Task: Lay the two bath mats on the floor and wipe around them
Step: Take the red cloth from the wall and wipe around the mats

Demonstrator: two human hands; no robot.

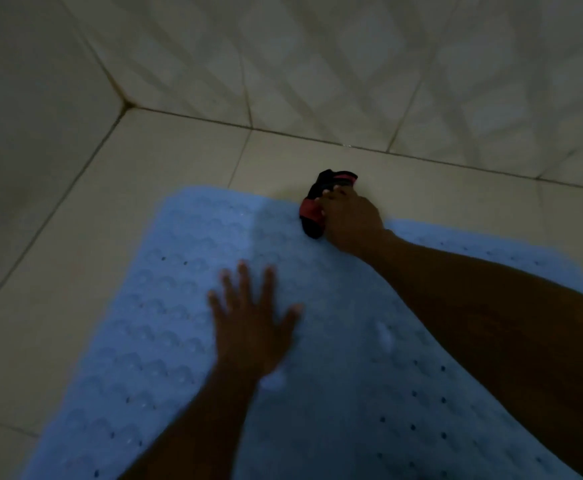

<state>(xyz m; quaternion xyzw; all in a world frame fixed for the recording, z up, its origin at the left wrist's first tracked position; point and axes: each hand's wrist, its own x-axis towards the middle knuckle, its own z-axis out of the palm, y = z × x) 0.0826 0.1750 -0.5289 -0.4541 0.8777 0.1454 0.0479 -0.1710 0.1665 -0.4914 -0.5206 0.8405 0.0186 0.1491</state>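
Bath mat, blue, one visible: flat on tiled floor, far edge near the wall. Left hand: fingers spread, pressing mat's middle. Right hand: gripping red-black cloth at mat's far edge; bare floor strip lies just beyond, wallward. Containers: none seen.

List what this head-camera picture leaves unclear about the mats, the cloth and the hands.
1. Second mat: head view shows only one blue mat; its near and right ends are cut off by the frame edges and the right forearm.
2. Red-and-black cloth: partly covered by the right hand gripping it; dim light hides what it is.
3. Left hand: motion-blurred, so contact with the mat is uncertain.
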